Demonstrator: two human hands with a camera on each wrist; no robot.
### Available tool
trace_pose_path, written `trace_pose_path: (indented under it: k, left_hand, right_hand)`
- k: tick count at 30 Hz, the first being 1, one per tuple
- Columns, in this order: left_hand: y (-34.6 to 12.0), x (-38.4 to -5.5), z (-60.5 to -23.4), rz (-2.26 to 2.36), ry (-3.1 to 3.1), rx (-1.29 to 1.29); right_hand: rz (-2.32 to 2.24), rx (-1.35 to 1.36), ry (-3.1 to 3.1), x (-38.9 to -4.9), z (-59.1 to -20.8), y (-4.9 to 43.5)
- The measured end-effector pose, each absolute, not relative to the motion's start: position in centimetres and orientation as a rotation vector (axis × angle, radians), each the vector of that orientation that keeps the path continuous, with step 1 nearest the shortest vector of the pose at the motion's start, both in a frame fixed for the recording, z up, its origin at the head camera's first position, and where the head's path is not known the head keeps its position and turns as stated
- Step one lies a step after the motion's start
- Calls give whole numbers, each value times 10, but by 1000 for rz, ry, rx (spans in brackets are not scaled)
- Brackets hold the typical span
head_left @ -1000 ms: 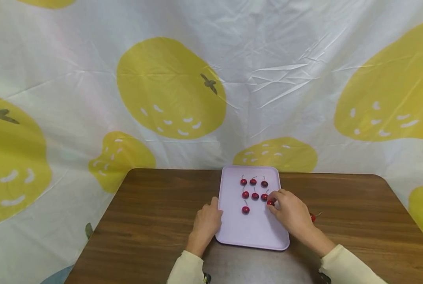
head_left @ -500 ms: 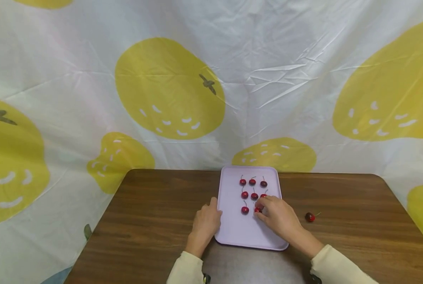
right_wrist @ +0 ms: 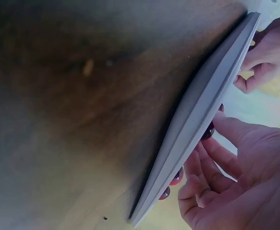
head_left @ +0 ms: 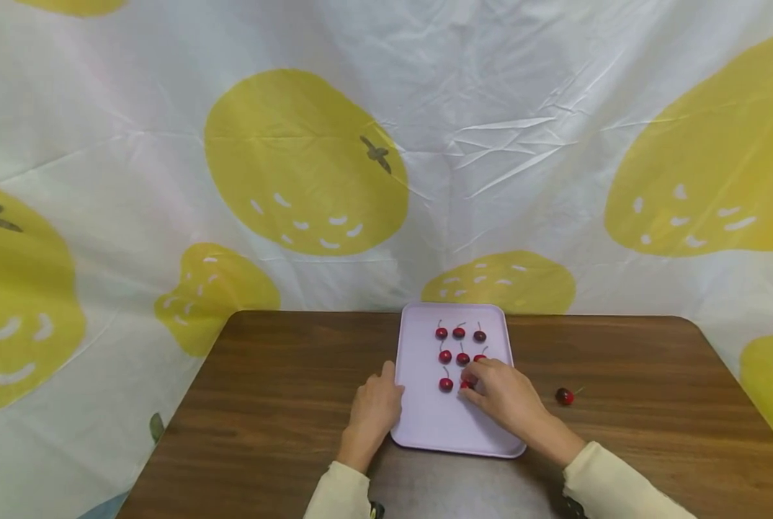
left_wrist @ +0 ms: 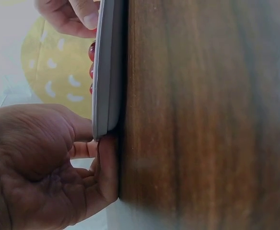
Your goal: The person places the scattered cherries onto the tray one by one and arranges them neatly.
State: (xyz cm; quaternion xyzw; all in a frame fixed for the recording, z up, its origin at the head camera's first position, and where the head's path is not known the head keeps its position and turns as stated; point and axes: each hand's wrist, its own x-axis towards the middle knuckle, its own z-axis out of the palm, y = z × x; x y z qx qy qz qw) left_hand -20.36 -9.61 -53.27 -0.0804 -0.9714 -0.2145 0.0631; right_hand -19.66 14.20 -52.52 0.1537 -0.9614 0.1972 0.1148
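A pale lilac tray (head_left: 425,425) lies on the wooden table. My left hand (head_left: 374,407) grips its left edge, thumb at the rim and fingers curled beneath it, as the left wrist view shows. My right hand (head_left: 504,396) reaches over the tray from the right and pinches a red cherry (head_left: 466,386) between thumb and fingertips, close over the surface. Left of it sits another cherry (head_left: 446,385) with its stem pointing back. Behind are a middle row with a cherry (head_left: 462,358) at its centre and a back row with a cherry (head_left: 459,332) at its centre, three in each.
One dark red cherry (head_left: 564,396) with a green stem lies on the wooden table (head_left: 652,432), right of the tray. A white curtain (head_left: 503,86) with yellow fruit prints hangs right behind the table's far edge.
My right hand has carried the cherry leftward from the tray's right side into the front row, beside the cherry there. The left hand has stayed at the tray's edge.
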Motion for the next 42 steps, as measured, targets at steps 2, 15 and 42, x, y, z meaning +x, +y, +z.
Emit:
trace_pose_path:
  k: [2, 15, 42]
  left_hand:
    - [-97, -203, -533, -657, -2946, -231]
    - [-96, -203, -529, -659, -2952, -230]
    - [-95, -204, -536, -633, -2945, -216]
  right_hand:
    - [587, 447, -2832, -197, -524, 142]
    - [599, 268, -2815, -194, -507, 176]
    - [523, -62, -3011, -164, -495, 267]
